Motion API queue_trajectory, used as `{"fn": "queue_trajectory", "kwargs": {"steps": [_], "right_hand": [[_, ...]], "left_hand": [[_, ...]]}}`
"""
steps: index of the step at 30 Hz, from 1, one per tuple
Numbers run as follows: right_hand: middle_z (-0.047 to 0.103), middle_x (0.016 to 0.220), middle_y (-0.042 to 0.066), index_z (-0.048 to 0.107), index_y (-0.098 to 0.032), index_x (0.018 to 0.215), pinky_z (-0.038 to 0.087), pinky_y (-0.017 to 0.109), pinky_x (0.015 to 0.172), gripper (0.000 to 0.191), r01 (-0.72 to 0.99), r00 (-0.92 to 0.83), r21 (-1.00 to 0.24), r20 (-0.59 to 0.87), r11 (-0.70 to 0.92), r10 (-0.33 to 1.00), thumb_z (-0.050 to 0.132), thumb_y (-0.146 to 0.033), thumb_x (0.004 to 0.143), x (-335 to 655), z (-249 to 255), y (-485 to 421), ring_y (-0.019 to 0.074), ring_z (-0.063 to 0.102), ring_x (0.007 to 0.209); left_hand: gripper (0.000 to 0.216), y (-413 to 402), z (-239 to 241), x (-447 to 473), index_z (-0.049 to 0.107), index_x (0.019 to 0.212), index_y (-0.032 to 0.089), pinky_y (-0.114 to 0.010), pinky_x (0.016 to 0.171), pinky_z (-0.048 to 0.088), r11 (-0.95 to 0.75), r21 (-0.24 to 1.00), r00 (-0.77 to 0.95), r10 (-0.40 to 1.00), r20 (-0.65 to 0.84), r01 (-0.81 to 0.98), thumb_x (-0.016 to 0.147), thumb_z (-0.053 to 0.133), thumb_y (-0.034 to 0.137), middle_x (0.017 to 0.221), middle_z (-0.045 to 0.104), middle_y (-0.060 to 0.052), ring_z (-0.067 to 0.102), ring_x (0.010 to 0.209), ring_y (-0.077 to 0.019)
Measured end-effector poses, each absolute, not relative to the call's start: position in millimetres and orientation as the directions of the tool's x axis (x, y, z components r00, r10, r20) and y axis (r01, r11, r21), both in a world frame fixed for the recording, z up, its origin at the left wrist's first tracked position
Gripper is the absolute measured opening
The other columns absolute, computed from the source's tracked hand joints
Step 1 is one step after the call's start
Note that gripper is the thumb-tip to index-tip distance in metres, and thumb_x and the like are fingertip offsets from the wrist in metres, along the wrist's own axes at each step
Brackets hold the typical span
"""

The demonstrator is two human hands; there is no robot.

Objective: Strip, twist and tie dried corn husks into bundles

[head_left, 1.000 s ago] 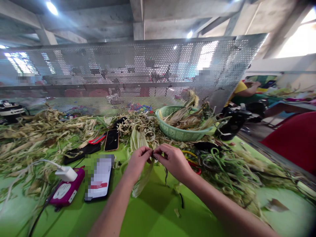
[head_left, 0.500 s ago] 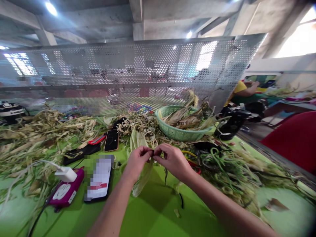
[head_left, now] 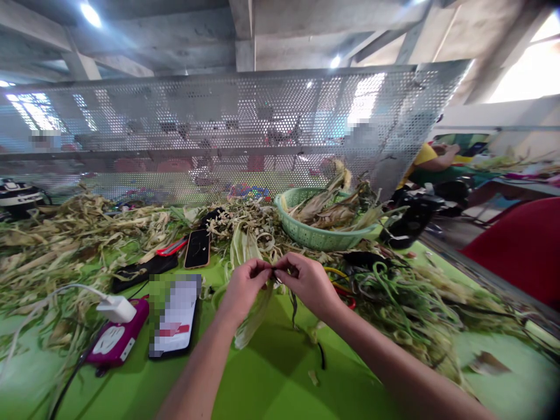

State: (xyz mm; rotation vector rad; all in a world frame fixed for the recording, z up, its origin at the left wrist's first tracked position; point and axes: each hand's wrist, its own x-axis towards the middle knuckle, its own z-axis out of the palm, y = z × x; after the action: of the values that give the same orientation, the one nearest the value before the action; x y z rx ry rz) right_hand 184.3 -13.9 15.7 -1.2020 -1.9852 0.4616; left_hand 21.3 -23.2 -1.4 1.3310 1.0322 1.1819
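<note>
My left hand (head_left: 245,289) and my right hand (head_left: 310,287) meet over the middle of the green table, thumbs and forefingers closed in a pinch. Between their fingertips is a thin dark strip (head_left: 274,273), mostly covered by the fingers. Pale, translucent corn husk (head_left: 256,324) hangs below and behind my left hand, and more light husk (head_left: 244,244) lies just beyond the fingers. A narrow dark, twisted strip (head_left: 294,310) dangles beneath my right hand; whether it joins the pinched strip I cannot tell.
Dried husks (head_left: 87,233) are heaped left, greener strips (head_left: 398,297) right. A green basket (head_left: 324,238) holds husks behind. Two phones (head_left: 192,318) (head_left: 198,249), red-handled scissors (head_left: 171,247) and a magenta power strip (head_left: 118,338) lie left. Perforated metal panel (head_left: 219,128) stands behind; another person's arm (head_left: 440,160) shows right.
My fingertips have shifted slightly at the pinch, with my right fingers drawn a little to the right. More of the dark strip shows between them. The dangling strip has moved slightly.
</note>
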Motion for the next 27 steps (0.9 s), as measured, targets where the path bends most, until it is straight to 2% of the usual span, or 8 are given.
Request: {"fn": "queue_trajectory", "kwargs": {"steps": [3, 11, 18, 22, 27], "right_hand": [[0.064, 0.071, 0.000, 0.062, -0.019, 0.076, 0.038, 0.022, 0.058, 0.003, 0.631, -0.261, -0.596, 0.439, 0.496, 0.860, 0.061, -0.016, 0.077, 185, 16, -14, 0.0139, 0.055, 0.063], [0.062, 0.068, -0.001, 0.061, -0.019, 0.074, 0.038, 0.022, 0.057, 0.005, 0.622, -0.271, -0.602, 0.435, 0.501, 0.859, 0.060, -0.015, 0.076, 185, 16, -14, 0.0132, 0.054, 0.061], [0.064, 0.068, -0.001, 0.063, -0.019, 0.075, 0.039, 0.022, 0.056, 0.005, 0.606, -0.270, -0.628, 0.415, 0.488, 0.869, 0.060, -0.016, 0.076, 185, 18, -15, 0.0134, 0.056, 0.062], [0.063, 0.071, -0.001, 0.062, -0.020, 0.080, 0.042, 0.021, 0.051, 0.004, 0.528, -0.285, -0.721, 0.347, 0.448, 0.894, 0.058, -0.021, 0.078, 184, 16, -14, 0.0120, 0.056, 0.058], [0.056, 0.073, -0.003, 0.051, -0.019, 0.081, 0.045, 0.018, 0.041, 0.012, 0.311, -0.292, -0.914, 0.168, 0.260, 0.941, 0.059, -0.021, 0.073, 180, 5, -9, 0.0089, 0.054, 0.051]], "left_hand": [[0.020, -24, 2, 21, 0.067, 0.090, 0.015, -0.023, 0.065, 0.042, -0.086, 0.995, 0.158, 0.983, 0.094, -0.060, 0.078, 0.061, 0.030, 0.081, 0.064, -0.002, 0.053, 0.067, -0.0111], [0.023, -20, -6, 22, 0.067, 0.085, 0.014, -0.023, 0.061, 0.043, -0.026, 0.985, 0.155, 0.987, 0.052, -0.168, 0.068, 0.071, 0.030, 0.076, 0.065, -0.003, 0.057, 0.069, -0.0126], [0.023, -21, -4, 22, 0.066, 0.083, 0.013, -0.022, 0.059, 0.042, -0.046, 0.992, 0.119, 0.991, 0.061, -0.121, 0.068, 0.072, 0.030, 0.073, 0.063, -0.002, 0.054, 0.063, -0.0105], [0.023, -20, -5, 22, 0.063, 0.085, 0.014, -0.024, 0.064, 0.044, -0.063, 0.993, 0.104, 0.992, 0.073, -0.103, 0.072, 0.068, 0.032, 0.077, 0.062, -0.002, 0.056, 0.068, -0.0119], [0.018, -18, -6, 20, 0.061, 0.086, 0.015, -0.025, 0.067, 0.045, -0.094, 0.994, 0.081, 0.992, 0.099, -0.063, 0.075, 0.063, 0.029, 0.078, 0.060, 0.000, 0.056, 0.068, -0.0119]]}}
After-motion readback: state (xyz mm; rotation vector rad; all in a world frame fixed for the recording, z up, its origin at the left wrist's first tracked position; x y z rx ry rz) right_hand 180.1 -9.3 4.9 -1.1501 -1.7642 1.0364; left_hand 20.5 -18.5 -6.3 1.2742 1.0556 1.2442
